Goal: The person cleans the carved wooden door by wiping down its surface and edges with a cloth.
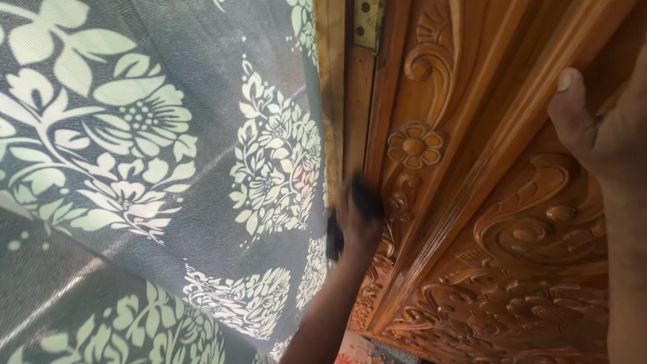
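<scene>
A person's left hand (354,222) closes its grip on a dark pad (364,199) pressed against the carved wooden door (512,222), whose moulding runs diagonally up and right from the grip, while the right hand (596,128) rests open-fingered on the door beside a floral curtain (155,168).

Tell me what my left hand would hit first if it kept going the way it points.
Probably the carved flower on the door, just above the left hand and its dark cloth; depth is unclear.

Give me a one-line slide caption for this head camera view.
Left hand presses a dark cloth on a carved wooden door beside a floral curtain; right hand braces the door.
</scene>
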